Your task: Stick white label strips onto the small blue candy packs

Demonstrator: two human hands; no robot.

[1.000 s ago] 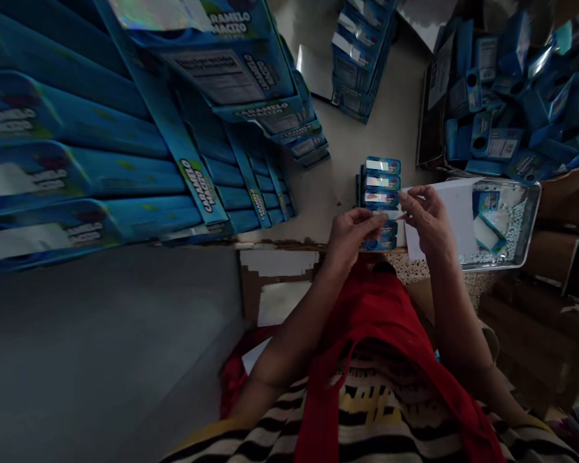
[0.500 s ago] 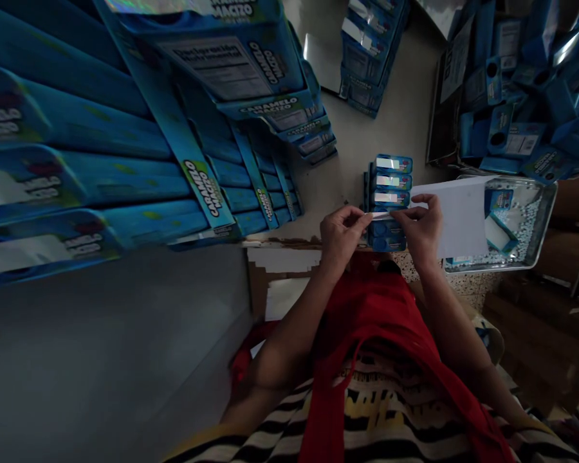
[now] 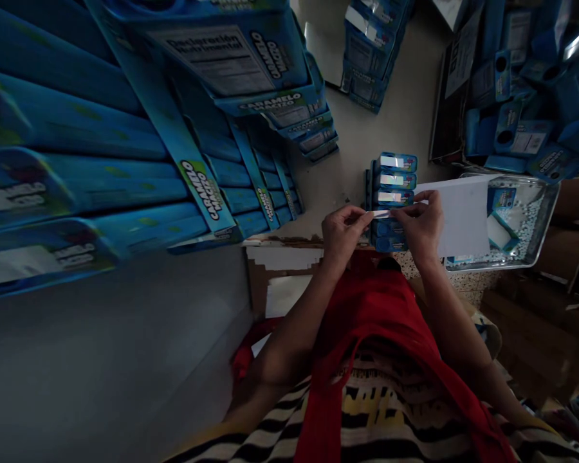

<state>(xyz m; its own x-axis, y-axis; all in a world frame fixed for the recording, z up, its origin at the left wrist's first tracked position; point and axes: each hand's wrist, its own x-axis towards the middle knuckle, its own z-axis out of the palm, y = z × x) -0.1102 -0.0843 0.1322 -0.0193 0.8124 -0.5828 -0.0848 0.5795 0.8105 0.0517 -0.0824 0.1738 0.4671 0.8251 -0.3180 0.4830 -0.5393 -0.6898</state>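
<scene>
Between my two hands a small white strip (image 3: 381, 214) is stretched over a row of small blue boxes (image 3: 396, 181). My left hand (image 3: 343, 233) pinches the strip's left end between thumb and fingertips. The right end is pinched by my right hand (image 3: 423, 228). Pale strips lie across the tops of the farther boxes in the row, while the nearer ones show round dark blue marks. A white sheet (image 3: 464, 215) lies just right of my right hand, partly over a metal tray (image 3: 554, 209).
Large stacks of blue cartons (image 3: 231, 61) fill the left side. Another blue stack (image 3: 370, 61) stands at the far middle of the table (image 3: 325, 193). A dark box (image 3: 439, 122) heaped with loose blue boxes is at the far right. The tray holds small white pellets and blue boxes.
The strip between my hands has tilted and now shows more of its flat face. Both hands keep their pinch and have barely moved. The view has shifted slightly.
</scene>
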